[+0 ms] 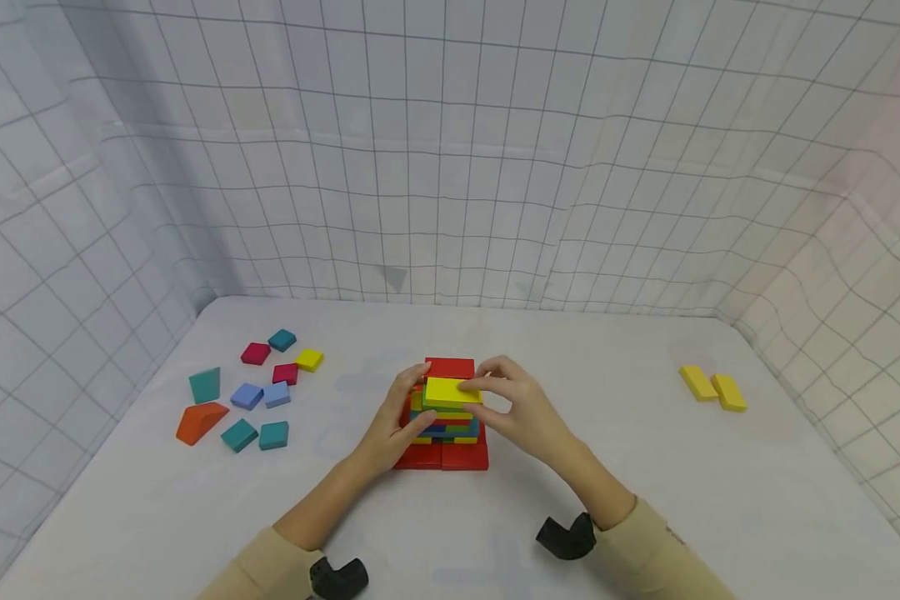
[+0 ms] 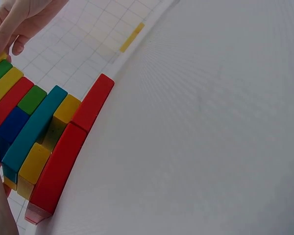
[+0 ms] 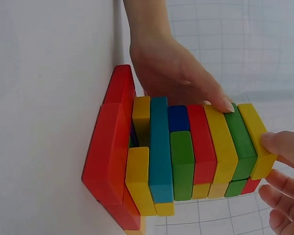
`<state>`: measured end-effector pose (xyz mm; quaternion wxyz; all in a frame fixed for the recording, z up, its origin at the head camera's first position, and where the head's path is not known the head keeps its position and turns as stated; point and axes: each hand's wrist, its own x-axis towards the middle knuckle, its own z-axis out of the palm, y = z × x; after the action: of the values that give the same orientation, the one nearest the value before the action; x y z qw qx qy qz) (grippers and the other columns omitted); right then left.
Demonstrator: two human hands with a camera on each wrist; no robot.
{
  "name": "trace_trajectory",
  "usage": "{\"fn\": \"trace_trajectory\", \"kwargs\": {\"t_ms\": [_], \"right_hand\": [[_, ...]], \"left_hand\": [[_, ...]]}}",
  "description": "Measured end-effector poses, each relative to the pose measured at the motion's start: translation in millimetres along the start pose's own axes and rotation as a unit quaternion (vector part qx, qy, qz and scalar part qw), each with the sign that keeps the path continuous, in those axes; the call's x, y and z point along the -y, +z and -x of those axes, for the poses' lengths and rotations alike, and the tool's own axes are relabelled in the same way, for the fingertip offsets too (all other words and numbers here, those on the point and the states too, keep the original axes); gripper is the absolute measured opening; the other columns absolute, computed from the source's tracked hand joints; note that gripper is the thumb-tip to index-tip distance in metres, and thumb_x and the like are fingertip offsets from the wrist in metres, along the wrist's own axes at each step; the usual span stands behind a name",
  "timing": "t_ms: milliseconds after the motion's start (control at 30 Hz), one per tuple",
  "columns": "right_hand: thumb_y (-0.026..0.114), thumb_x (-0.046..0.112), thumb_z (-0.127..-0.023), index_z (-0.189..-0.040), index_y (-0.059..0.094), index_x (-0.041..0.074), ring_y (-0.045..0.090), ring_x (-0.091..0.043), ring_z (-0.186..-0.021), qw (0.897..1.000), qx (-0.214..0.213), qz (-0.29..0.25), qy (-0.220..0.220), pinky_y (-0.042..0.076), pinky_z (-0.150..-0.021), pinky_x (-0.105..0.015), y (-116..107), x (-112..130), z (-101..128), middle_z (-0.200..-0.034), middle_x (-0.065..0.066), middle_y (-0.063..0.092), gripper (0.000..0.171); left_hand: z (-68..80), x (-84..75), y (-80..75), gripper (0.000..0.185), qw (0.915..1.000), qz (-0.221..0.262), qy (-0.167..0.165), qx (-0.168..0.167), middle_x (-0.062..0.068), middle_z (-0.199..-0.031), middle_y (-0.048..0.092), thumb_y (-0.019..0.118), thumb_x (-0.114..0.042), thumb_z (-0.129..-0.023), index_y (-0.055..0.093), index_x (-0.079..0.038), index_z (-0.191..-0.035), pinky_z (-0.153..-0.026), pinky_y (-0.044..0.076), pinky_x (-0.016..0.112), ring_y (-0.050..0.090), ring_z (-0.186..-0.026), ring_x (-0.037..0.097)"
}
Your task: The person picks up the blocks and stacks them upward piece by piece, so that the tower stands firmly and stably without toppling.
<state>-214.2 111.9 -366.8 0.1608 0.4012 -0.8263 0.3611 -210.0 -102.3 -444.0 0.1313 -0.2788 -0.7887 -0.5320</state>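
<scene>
A tower of coloured blocks (image 1: 461, 427) stands on flat red blocks (image 1: 465, 457) in the middle of the table. Its layers of yellow, teal, blue, green and red show up close in the right wrist view. My right hand (image 1: 528, 408) pinches the right end of the yellow block (image 1: 442, 388) on top, which lies over a green block (image 3: 240, 142). From the left, my left hand (image 1: 384, 432) holds the tower, thumb on the front near the upper layers and fingers reaching round the side. Part of those fingers is hidden behind the tower.
To the left lie several loose blocks, among them an orange block (image 1: 200, 422), teal blocks (image 1: 273, 435), light blue blocks (image 1: 247, 396), crimson blocks (image 1: 255, 353) and a small yellow block (image 1: 310, 359). Two yellow blocks (image 1: 697, 383) lie far right. Gridded white cloth (image 1: 450, 167) surrounds the table.
</scene>
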Motion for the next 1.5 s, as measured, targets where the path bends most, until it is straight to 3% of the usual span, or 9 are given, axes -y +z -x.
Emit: {"fn": "trace_trajectory", "kwargs": {"t_ms": [300,433,567,800,1000,1200,1300,1400,1500], "right_hand": [[0.074,0.010,-0.076,-0.101,0.069,0.008,0.048,-0.017,-0.093,1.000,-0.009,0.015,-0.014,0.050,-0.073,-0.021,4.5,-2.0,-2.1,-0.101,-0.005,0.053,0.026],[0.075,0.014,-0.075,-0.117,0.059,0.007,0.046,-0.021,-0.103,1.000,0.003,0.005,0.002,0.048,-0.086,-0.034,3.6,-8.2,-3.2,-0.113,-0.009,0.050,0.046],[0.075,0.016,-0.076,-0.134,0.042,0.007,0.044,-0.024,-0.116,0.996,0.050,-0.058,0.047,0.042,-0.094,-0.045,1.3,-20.0,-5.7,-0.131,-0.010,0.045,0.068],[0.072,0.014,-0.079,-0.135,0.041,0.007,0.046,-0.021,-0.119,0.974,0.110,-0.162,0.112,0.040,-0.098,-0.039,1.2,-33.6,-7.4,-0.133,-0.008,0.048,0.065],[0.070,0.004,-0.078,-0.133,0.041,0.000,0.047,-0.028,-0.116,0.973,0.102,-0.170,0.115,0.041,-0.097,-0.044,-1.5,-25.5,-9.3,-0.129,-0.015,0.050,0.063],[0.070,0.002,-0.077,-0.129,0.043,-0.006,0.048,-0.031,-0.114,0.974,0.105,-0.165,0.115,0.041,-0.096,-0.045,-13.6,-4.2,-14.3,-0.126,-0.019,0.051,0.059],[0.070,0.003,-0.077,-0.129,0.044,-0.006,0.048,-0.031,-0.113,0.975,0.102,-0.163,0.111,0.041,-0.095,-0.045,-13.5,-4.0,-14.4,-0.126,-0.019,0.051,0.059],[0.070,0.003,-0.077,-0.129,0.044,-0.006,0.048,-0.031,-0.113,0.976,0.101,-0.159,0.108,0.042,-0.095,-0.045,-13.5,-3.5,-14.3,-0.126,-0.019,0.051,0.059],[0.070,0.003,-0.077,-0.129,0.044,-0.006,0.048,-0.031,-0.113,0.976,0.103,-0.159,0.108,0.042,-0.095,-0.046,-13.5,-2.6,-14.1,-0.127,-0.019,0.051,0.059]], "left_hand": [[-3.6,-36.0,-5.1,0.055,0.9996,-0.002,0.016,-0.022,0.023,-0.131,0.036,0.054,0.004,-0.084,0.029,0.001,-0.133,-0.084,0.046,0.054,0.042,-0.109,0.034],[-4.1,-38.4,-4.1,0.053,0.9994,-0.003,0.014,-0.032,0.025,-0.130,0.037,0.052,0.004,-0.085,0.031,0.001,-0.133,-0.083,0.046,0.055,0.043,-0.108,0.036],[-4.0,-38.6,-3.6,0.053,0.9994,-0.003,0.004,-0.035,0.025,-0.131,0.036,0.052,0.005,-0.085,0.031,0.000,-0.133,-0.083,0.046,0.055,0.042,-0.109,0.038],[-3.8,-39.5,-2.8,0.053,0.9994,-0.010,-0.006,-0.033,0.024,-0.131,0.036,0.052,0.003,-0.085,0.031,-0.001,-0.134,-0.082,0.048,0.052,0.043,-0.110,0.037],[-4.4,-40.3,-2.3,0.053,0.9995,-0.007,-0.009,-0.030,0.025,-0.132,0.035,0.052,0.003,-0.085,0.031,0.000,-0.134,-0.083,0.047,0.054,0.041,-0.111,0.039],[-5.2,-13.1,-10.2,0.058,0.9998,-0.004,0.009,-0.020,0.015,-0.139,0.033,0.053,-0.008,-0.088,0.027,-0.009,-0.140,-0.094,0.039,0.053,0.039,-0.118,0.033],[-8.9,7.6,-27.6,0.059,0.9979,-0.037,0.006,-0.053,0.012,-0.143,0.031,0.053,-0.011,-0.089,0.026,-0.011,-0.141,-0.098,0.030,0.057,0.035,-0.123,0.033],[-11.1,26.5,-54.8,0.061,0.9866,-0.119,-0.021,-0.110,0.012,-0.140,0.036,0.059,-0.015,-0.086,0.031,-0.012,-0.140,-0.098,0.029,0.058,0.037,-0.122,0.030],[-8.5,39.6,-86.1,0.065,0.9652,-0.214,-0.068,-0.134,0.014,-0.135,0.043,0.066,-0.020,-0.082,0.035,-0.010,-0.138,-0.097,0.029,0.060,0.038,-0.120,0.033]]}}
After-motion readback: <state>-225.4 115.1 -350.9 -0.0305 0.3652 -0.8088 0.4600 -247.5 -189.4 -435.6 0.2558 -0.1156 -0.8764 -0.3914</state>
